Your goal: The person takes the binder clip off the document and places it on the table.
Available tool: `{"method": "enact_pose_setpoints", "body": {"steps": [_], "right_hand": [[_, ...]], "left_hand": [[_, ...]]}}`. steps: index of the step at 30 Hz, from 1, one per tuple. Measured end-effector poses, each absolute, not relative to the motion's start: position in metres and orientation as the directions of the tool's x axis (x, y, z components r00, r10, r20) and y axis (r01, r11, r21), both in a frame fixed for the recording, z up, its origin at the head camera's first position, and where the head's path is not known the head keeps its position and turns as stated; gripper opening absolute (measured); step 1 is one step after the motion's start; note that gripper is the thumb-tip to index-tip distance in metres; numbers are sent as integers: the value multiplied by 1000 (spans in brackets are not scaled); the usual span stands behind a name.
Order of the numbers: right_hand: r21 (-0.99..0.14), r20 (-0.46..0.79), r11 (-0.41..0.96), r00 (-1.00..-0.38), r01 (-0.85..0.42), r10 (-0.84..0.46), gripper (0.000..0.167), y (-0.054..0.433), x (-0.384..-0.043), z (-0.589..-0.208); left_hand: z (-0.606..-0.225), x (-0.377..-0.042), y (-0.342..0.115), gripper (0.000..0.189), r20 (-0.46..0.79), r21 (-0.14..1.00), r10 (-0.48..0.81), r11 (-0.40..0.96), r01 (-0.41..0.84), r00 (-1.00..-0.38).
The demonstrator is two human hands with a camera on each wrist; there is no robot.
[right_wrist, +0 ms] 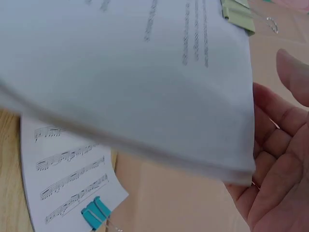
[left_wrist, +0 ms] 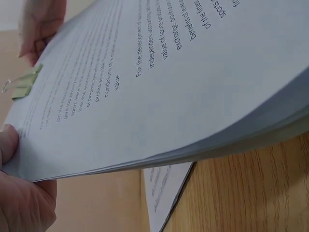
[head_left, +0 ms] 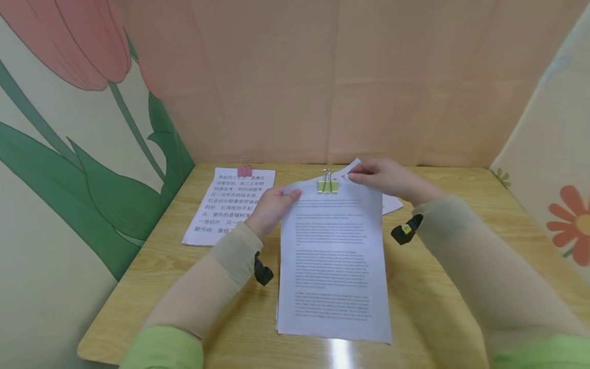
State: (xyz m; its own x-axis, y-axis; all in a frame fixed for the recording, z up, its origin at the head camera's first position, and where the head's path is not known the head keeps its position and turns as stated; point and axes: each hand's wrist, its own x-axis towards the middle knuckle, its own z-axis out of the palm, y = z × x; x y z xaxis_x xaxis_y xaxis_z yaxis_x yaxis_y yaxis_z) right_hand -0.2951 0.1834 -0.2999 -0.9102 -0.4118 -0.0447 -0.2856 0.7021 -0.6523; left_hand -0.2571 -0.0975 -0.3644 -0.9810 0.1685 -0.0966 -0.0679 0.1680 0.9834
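Note:
A stack of printed sheets (head_left: 332, 266) is held up off the table, its top edge fastened by a yellow-green binder clip (head_left: 328, 186). At the stack's upper left corner, my left hand (head_left: 272, 207) pinches the paper, thumb in front and fingers behind. My right hand (head_left: 389, 178) is at the upper right corner. In the right wrist view, this hand's fingers (right_wrist: 270, 140) lie partly behind the paper's edge while the thumb stands apart from it. Behind the stack, sheet music (right_wrist: 72, 169) with a teal binder clip (right_wrist: 96, 212) is partly covered.
To the left on the wooden table (head_left: 433, 287) lies another paper stack (head_left: 226, 205) with large Chinese print and a pink binder clip (head_left: 245, 170). A plain pinkish backdrop (head_left: 369, 82) rises behind the table, with flower-painted walls at both sides.

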Motion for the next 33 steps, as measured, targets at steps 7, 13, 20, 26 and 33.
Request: {"method": "enact_pose_setpoints", "body": {"steps": [7, 13, 20, 26, 33], "right_hand": [[-609, -43, 718, -890, -337, -454, 63, 163, -298, -287], [-597, -72, 720, -871, -353, -487, 67, 150, -300, -283], [-671, -143, 688, -862, -278, -487, 64, 143, -302, -281], [-779, -208, 605, -842, -165, -498, 56, 142, -307, -279], [-826, -244, 556, -835, -86, -492, 49, 143, -312, -280]], "left_hand": [[-363, -256, -96, 29, -107, 982, 176, 174, -76, -979], [-360, -254, -93, 28, -102, 986, 196, 150, -73, -975], [-357, -251, -91, 30, -86, 988, 217, 143, -55, -973], [-358, -250, -91, 30, -73, 989, 221, 138, -43, -972], [-359, -251, -89, 30, -60, 992, 216, 118, -35, -975]]}}
